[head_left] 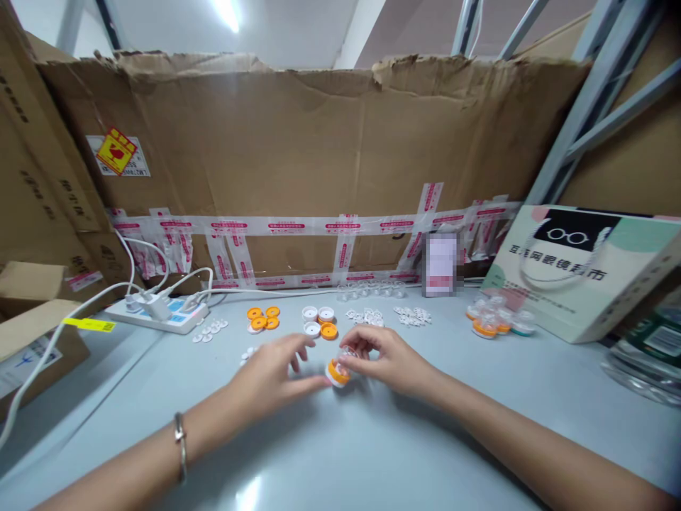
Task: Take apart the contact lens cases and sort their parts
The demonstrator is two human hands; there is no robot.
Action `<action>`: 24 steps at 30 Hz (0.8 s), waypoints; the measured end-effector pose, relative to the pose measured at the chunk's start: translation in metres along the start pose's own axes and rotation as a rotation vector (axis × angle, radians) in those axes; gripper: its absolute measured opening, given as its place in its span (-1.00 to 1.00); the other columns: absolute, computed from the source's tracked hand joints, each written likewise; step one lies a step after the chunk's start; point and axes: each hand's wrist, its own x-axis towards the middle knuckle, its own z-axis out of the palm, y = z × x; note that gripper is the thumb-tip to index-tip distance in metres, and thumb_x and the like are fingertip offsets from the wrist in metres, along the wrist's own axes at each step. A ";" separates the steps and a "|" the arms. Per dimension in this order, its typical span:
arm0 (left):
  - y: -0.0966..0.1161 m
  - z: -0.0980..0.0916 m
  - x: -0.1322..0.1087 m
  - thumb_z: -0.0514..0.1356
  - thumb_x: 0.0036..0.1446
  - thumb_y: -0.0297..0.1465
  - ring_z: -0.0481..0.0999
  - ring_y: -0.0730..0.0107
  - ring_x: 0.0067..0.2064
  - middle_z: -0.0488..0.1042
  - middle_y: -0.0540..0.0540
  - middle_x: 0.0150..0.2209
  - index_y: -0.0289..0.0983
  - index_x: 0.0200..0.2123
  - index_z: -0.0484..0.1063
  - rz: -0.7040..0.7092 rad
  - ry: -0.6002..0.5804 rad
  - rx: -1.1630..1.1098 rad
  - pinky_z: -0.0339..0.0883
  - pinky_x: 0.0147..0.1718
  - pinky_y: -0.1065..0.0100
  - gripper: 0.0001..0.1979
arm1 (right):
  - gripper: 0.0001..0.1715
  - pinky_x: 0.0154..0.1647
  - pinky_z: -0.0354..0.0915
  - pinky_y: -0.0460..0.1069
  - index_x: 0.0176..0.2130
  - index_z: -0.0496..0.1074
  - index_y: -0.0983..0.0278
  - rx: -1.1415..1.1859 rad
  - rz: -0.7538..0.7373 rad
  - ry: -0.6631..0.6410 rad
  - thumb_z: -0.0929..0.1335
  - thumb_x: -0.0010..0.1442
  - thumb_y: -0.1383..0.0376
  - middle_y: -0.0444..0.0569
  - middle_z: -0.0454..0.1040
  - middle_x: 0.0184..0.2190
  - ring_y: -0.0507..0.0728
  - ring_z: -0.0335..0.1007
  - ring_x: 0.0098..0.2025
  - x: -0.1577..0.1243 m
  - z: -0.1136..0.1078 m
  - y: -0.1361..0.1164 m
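My right hand (387, 358) grips a small round piece (339, 373) with an orange ring, a white base and a clear dome on top. It is tilted a little above or at the table; contact cannot be made out. My left hand (271, 376) is beside it, fingers apart and curved, thumb tip near the white base. Beyond the hands are orange rings (258, 323) and white round cups (311, 329), one orange cup (328, 331) among them. Small white parts (367, 317) lie in a cluster behind my right hand, and white bits (249, 353) show behind my left.
Clear domes (372, 290) line the back beside a blurred upright phone-like object (441, 264). Several domed pieces (494, 316) sit at right, near a paper bag (574, 270) and a plastic bottle (652, 355). A power strip (157, 312) with white cables lies left, before a cardboard wall (298, 149).
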 end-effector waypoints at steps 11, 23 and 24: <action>0.010 0.044 -0.004 0.23 -0.04 -0.33 0.33 0.48 -0.49 0.43 0.00 -0.50 -0.33 -0.42 0.43 -0.064 0.048 -0.345 0.19 -0.50 0.47 -0.83 | -0.75 -0.58 -0.01 -0.13 -0.38 0.27 0.25 -0.086 0.068 -0.004 0.36 0.03 0.16 -0.29 0.15 -0.68 -0.04 0.07 -0.61 -0.007 0.023 -0.007; 0.000 0.045 0.001 0.23 -0.06 -0.32 0.40 0.43 -0.41 0.49 -0.08 -0.40 -0.38 -0.32 0.47 -0.136 -0.031 -0.588 0.28 -0.42 0.44 -0.75 | -0.41 -0.06 0.17 0.05 0.06 0.08 0.18 -0.097 -0.244 -0.168 0.34 0.06 0.27 0.05 0.23 0.00 0.14 0.20 -0.04 -0.009 0.008 0.000; 0.000 0.046 0.002 0.24 -0.07 -0.33 0.41 0.42 -0.40 0.50 -0.09 -0.40 -0.38 -0.33 0.46 -0.135 -0.028 -0.599 0.29 -0.41 0.43 -0.75 | -0.33 -0.07 0.19 0.05 0.07 0.04 0.19 -0.070 -0.197 -0.123 0.37 0.03 0.24 0.06 0.25 -0.02 0.15 0.22 -0.06 -0.009 0.010 0.002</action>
